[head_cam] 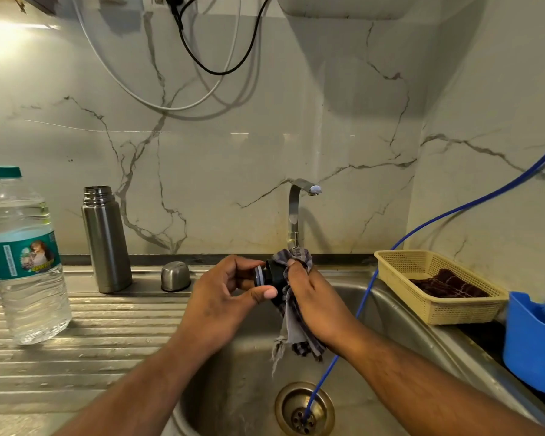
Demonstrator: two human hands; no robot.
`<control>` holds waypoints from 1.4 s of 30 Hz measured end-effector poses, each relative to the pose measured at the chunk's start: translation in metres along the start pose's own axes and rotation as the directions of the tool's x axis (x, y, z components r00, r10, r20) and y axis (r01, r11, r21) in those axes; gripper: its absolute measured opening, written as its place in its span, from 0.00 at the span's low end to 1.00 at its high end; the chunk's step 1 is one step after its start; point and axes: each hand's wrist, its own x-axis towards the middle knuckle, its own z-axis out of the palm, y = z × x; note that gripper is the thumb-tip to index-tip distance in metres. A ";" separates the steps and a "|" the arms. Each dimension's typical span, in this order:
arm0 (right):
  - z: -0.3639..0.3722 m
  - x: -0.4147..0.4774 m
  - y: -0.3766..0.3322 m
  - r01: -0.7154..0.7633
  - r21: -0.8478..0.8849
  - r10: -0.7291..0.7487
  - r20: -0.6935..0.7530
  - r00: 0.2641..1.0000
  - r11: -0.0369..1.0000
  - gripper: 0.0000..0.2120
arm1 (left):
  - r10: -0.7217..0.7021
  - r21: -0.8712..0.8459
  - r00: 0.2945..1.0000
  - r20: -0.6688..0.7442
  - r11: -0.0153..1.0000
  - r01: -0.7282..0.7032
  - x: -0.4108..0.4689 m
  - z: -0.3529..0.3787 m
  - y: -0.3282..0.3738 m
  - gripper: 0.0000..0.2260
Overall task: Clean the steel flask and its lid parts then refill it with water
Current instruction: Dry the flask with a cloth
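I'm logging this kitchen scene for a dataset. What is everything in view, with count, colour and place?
steel flask: 1, silver, upright and uncapped at the back of the draining board
cup lid: 1, silver, right of the flask
water bottle: 1, clear with a green cap, far left
stopper: 1, black with a white ring, above the sink
checked cloth: 1, grey, against the stopper
tap: 1, steel, behind the sink
hose: 1, blue, running into the drain
basket: 1, beige, right of the sink, holding a dark cloth
tub: 1, blue, far right
cables: black and white, on the wall
left hand: grips the stopper
right hand: holds the checked cloth
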 end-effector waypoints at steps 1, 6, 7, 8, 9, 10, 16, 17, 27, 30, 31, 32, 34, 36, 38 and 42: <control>0.000 0.001 0.001 0.006 -0.034 -0.006 -0.011 1.000 0.999 0.17 | -0.007 -0.004 1.000 0.000 1.000 0.007 0.000 0.000 -0.001 0.22; -0.005 0.004 0.005 0.247 -0.268 -0.250 0.024 0.968 0.931 0.19 | -0.116 -0.306 0.975 0.190 0.937 0.171 -0.002 -0.001 -0.001 0.18; -0.008 0.004 0.004 0.337 -0.323 -0.341 0.047 0.939 0.885 0.18 | -0.146 -0.373 0.955 0.257 0.897 0.237 -0.003 -0.001 0.001 0.17; -0.011 0.004 0.005 0.407 -0.365 -0.412 0.068 0.909 0.837 0.16 | -0.172 -0.418 0.935 0.311 0.858 0.298 -0.003 -0.002 0.002 0.16; -0.013 0.004 0.006 0.447 -0.387 -0.455 0.075 0.887 0.807 0.15 | -0.185 -0.440 0.920 0.345 0.834 0.333 -0.004 -0.002 0.003 0.16; -0.014 0.004 0.006 0.456 -0.380 -0.468 0.066 0.881 0.805 0.15 | -0.180 -0.442 0.917 0.355 0.833 0.335 -0.004 -0.002 0.004 0.16; 0.000 0.005 0.012 -0.148 -0.034 0.146 -0.051 0.988 0.988 0.22 | 0.050 0.343 0.985 0.166 0.933 -0.106 -0.004 0.002 0.008 0.20; 0.002 0.004 0.011 -0.288 0.088 0.289 -0.001 0.957 0.954 0.23 | 0.080 0.411 0.982 0.171 0.900 -0.145 -0.005 0.003 0.009 0.23; -0.008 0.004 0.016 0.375 -0.290 -0.411 -0.074 0.909 0.881 0.15 | -0.111 -0.201 0.957 0.269 0.965 0.169 -0.006 -0.001 0.012 0.18; -0.009 0.005 0.016 0.402 -0.244 -0.436 -0.106 0.894 0.883 0.18 | -0.197 -0.441 0.920 0.338 0.831 0.340 -0.004 -0.002 0.015 0.20; -0.008 0.005 0.016 0.404 -0.246 -0.442 -0.119 0.889 0.881 0.18 | -0.258 -0.491 0.899 0.355 0.767 0.414 -0.002 -0.003 0.017 0.22; -0.008 0.005 0.016 0.410 -0.263 -0.451 -0.117 0.885 0.873 0.17 | -0.313 -0.498 0.872 0.378 0.725 0.476 -0.001 -0.005 0.018 0.25; -0.008 0.005 0.018 0.428 -0.315 -0.472 -0.075 0.878 0.847 0.15 | -0.358 -0.441 0.828 0.432 0.717 0.540 -0.001 -0.010 0.016 0.28; -0.008 0.003 0.018 0.441 -0.354 -0.484 -0.039 0.874 0.825 0.15 | -0.345 -0.429 0.816 0.464 0.718 0.548 -0.003 -0.010 0.017 0.25; -0.009 0.003 0.019 0.432 -0.352 -0.474 -0.037 0.880 0.830 0.14 | -0.325 -0.462 0.837 0.441 0.717 0.522 -0.003 -0.007 0.015 0.22; 0.000 0.003 0.020 0.208 -0.108 -0.220 -0.116 0.969 0.972 0.11 | -0.140 -0.125 0.957 0.253 0.976 0.176 -0.003 0.000 0.002 0.18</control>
